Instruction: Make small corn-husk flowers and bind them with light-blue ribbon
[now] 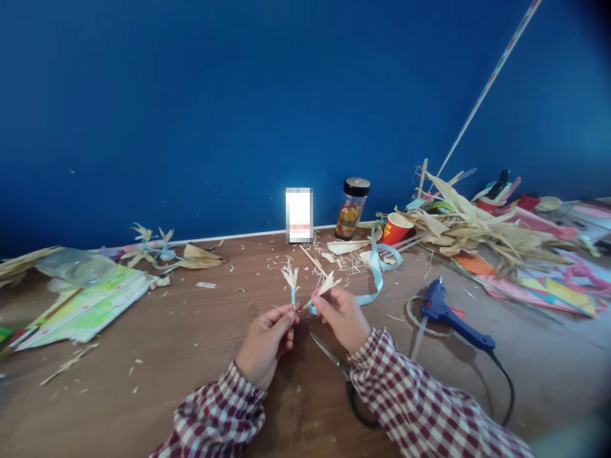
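Left hand pinches a blue-stemmed husk tuft; right hand grips a second husk tuft just beside, both over table. Scissors near right wrist; glue gun farther right.

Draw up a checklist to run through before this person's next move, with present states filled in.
1. Left hand grips the blue-wrapped tuft: ok.
2. Right hand grips the second tuft: ok.
3. Blue ribbon joined to the second tuft: cannot tell; the right hand covers that spot.
4. Scissors fully visible: not ok; the right sleeve hides part of the handles.
5. Glue gun apart from both hands: ok. Whether it is hot: cannot tell.
6. Tabletop free of scraps: not ok; pale scraps lie beyond the hands.
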The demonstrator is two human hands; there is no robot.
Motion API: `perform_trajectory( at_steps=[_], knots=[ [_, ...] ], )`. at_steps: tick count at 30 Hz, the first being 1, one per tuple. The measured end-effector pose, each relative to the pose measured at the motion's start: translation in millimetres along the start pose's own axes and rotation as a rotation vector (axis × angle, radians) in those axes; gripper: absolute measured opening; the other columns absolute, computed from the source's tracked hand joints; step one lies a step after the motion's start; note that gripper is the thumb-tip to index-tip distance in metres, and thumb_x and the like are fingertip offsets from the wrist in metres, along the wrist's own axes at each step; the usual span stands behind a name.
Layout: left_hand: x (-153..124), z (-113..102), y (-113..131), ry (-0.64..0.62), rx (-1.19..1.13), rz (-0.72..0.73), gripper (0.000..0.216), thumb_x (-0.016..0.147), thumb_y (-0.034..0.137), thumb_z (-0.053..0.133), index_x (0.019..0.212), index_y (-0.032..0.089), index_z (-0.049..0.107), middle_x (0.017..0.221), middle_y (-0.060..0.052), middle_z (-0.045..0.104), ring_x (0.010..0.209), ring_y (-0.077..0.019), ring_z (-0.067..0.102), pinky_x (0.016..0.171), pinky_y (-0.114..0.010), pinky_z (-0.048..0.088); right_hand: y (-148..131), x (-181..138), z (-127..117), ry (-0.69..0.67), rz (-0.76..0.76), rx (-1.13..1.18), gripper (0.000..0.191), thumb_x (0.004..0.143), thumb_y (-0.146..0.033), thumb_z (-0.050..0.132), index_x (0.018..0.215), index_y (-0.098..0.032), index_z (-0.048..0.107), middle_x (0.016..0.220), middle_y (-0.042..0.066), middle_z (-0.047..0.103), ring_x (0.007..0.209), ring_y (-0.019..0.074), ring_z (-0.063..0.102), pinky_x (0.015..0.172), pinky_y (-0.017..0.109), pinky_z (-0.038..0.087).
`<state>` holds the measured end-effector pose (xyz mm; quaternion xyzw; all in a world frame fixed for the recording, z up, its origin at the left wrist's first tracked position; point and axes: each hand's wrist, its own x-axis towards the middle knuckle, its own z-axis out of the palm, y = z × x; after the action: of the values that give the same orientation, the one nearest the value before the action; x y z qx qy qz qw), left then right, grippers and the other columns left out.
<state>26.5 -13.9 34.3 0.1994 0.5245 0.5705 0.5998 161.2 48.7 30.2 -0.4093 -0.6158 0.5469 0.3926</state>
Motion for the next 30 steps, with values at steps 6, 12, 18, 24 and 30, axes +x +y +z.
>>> perform_trajectory(
  at_steps=[6, 12, 18, 24, 30],
  knots=[
    [1.6, 0.3, -2.8, -0.032, 0.063, 0.051, 0.043, 0.063, 0.027, 0.068, 0.102, 0.014, 0.056, 0.065, 0.001, 0.058, 0.042, -0.002, 0.039, 0.037, -0.013, 0.032, 4.2, 0.5, 0.9, -0.005, 0.028, 0.01, 0.028, 0.074, -0.041, 0.054, 0.085, -0.016, 0.056, 0.064, 0.001, 0.055, 0.057, 0.0122, 0.052, 0.048, 0.022, 0.041],
    [-0.6, 2.8, -3.1, 0.018, 0.067, 0.021, 0.031, 0.06, 0.026, 0.07, 0.086, 0.013, 0.058, 0.058, 0.004, 0.052, 0.042, -0.0023, 0.041, 0.038, -0.013, 0.035, 1.6, 0.0, -0.1, -0.009, 0.017, -0.011, 0.028, 0.075, -0.042, 0.053, 0.085, -0.015, 0.058, 0.064, 0.001, 0.055, 0.057, 0.0121, 0.051, 0.049, 0.022, 0.041],
    [-2.1, 4.1, -4.9, -0.041, 0.042, 0.062, 0.047, 0.061, 0.024, 0.07, 0.105, 0.015, 0.053, 0.065, 0.004, 0.054, 0.045, -0.0027, 0.043, 0.039, -0.014, 0.037, 2.0, 0.3, -1.2, -0.03, -0.004, -0.056, 0.028, 0.076, -0.041, 0.052, 0.084, -0.015, 0.059, 0.066, 0.001, 0.057, 0.059, 0.012, 0.051, 0.052, 0.023, 0.041],
    [-2.1, 4.0, -7.9, -0.071, 0.019, 0.021, 0.047, 0.06, 0.025, 0.071, 0.104, 0.014, 0.058, 0.067, 0.001, 0.059, 0.046, -0.0027, 0.044, 0.042, -0.014, 0.04, 4.3, -1.0, 0.3, -0.032, -0.014, -0.107, 0.028, 0.075, -0.04, 0.053, 0.08, -0.014, 0.061, 0.062, 0.001, 0.058, 0.056, 0.0115, 0.05, 0.052, 0.023, 0.041],
    [-2.5, 3.9, -6.9, -0.052, 0.029, -0.016, 0.041, 0.057, 0.025, 0.073, 0.095, 0.013, 0.063, 0.069, -0.002, 0.062, 0.046, -0.0029, 0.045, 0.042, -0.015, 0.041, 1.8, -3.4, 2.1, -0.067, -0.017, -0.104, 0.027, 0.076, -0.04, 0.052, 0.073, -0.014, 0.06, 0.057, 0.0, 0.056, 0.052, 0.01, 0.048, 0.049, 0.022, 0.039]
  ],
)
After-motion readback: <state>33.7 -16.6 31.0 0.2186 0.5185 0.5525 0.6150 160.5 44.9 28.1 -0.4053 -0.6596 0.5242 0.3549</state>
